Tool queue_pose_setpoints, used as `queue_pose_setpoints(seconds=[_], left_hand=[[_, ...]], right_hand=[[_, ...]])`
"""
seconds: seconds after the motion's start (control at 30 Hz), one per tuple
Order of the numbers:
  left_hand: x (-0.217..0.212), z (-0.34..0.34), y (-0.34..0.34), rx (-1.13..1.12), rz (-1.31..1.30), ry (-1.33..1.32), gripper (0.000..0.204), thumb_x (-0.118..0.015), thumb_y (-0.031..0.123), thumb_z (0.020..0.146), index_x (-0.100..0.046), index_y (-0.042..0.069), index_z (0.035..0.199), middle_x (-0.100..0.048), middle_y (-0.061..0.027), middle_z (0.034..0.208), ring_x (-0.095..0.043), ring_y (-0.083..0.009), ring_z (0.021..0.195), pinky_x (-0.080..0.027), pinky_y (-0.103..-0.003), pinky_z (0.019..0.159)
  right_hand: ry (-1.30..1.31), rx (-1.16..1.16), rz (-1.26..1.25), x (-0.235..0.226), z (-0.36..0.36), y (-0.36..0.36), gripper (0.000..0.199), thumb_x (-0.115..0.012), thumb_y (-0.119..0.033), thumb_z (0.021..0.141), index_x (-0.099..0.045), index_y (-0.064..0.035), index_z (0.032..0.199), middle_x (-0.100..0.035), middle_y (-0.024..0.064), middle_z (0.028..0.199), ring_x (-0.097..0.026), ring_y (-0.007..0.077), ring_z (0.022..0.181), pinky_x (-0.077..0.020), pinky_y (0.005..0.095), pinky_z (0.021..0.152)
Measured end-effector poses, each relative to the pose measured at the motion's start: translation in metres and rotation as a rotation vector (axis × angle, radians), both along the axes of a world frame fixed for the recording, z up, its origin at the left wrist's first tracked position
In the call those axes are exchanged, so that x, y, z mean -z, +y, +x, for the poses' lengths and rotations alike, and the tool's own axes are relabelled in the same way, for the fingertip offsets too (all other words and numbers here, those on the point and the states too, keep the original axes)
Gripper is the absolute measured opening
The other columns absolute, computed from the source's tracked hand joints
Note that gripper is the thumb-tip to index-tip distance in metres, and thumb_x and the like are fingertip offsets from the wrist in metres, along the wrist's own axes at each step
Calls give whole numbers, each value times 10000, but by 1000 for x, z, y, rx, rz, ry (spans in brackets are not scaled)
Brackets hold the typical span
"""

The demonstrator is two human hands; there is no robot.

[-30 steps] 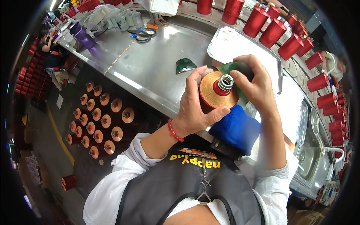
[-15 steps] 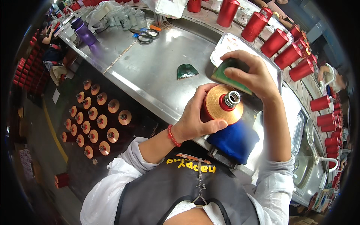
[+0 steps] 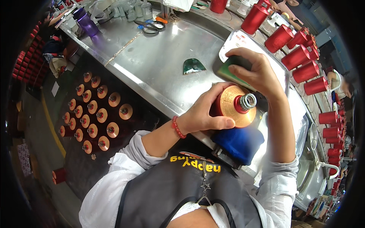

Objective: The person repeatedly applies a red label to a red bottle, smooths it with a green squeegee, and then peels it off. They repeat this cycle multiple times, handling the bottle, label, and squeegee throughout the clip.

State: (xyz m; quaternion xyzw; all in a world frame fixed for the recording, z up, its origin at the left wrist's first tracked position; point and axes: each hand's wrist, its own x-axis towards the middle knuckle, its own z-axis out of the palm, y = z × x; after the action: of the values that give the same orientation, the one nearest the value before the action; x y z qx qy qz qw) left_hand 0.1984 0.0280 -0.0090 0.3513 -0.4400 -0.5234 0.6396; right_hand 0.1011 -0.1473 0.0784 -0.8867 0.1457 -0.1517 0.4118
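My left hand is wrapped round a red bottle with a gold shoulder. Its bare glass threaded neck tilts up and to the right. In my right hand, just beyond the bottle, is a green block-like piece, gripped between thumb and fingers. Blur hides its exact kind, and my hand covers part of it. On the metal table lies a glossy dark green piece with one curved edge. Below the bottle sits a bundled blue cloth.
Several gold-shouldered bottles stand in rows at the lower left. Black-handled scissors, a purple bottle and glass jars are at the far left. A white tray lies beyond my right hand. Red bottles line a curved track.
The bottle in my left hand has shifted slightly right, nearer the green piece in my right hand. Both grips look the same. The red bottles along the track are at different spots.
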Motion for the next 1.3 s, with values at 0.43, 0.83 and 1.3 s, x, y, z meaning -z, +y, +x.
queue_pose_setpoints(seconds=[0.43,0.83,1.3], left_hand=[[30,7,0,-536,-347,-573,1088,-764,605,789,-207,6,1507,-418,-213,1422,-376,-343,1375,-272,-453,1166],[19,10,24,-779,-472,-1022,585,-598,371,993,-482,-3,1427,-611,-185,1320,-603,-366,1194,-295,-496,1179],[11,30,-3,-210,6,-268,962,-858,464,734,-379,-9,1422,-507,-176,1309,-535,-286,1221,-413,-381,1061]], right_hand=[[-197,218,629,23,-32,28,324,-729,-138,877,-653,1,1160,-667,47,1010,-632,108,914,-507,238,836],[-231,274,678,36,-19,26,267,-712,-132,907,-665,-7,1138,-687,50,1002,-633,105,906,-519,251,834],[79,-59,42,-4,27,-16,301,-762,-184,829,-672,1,1049,-675,54,906,-620,129,861,-504,285,802]])
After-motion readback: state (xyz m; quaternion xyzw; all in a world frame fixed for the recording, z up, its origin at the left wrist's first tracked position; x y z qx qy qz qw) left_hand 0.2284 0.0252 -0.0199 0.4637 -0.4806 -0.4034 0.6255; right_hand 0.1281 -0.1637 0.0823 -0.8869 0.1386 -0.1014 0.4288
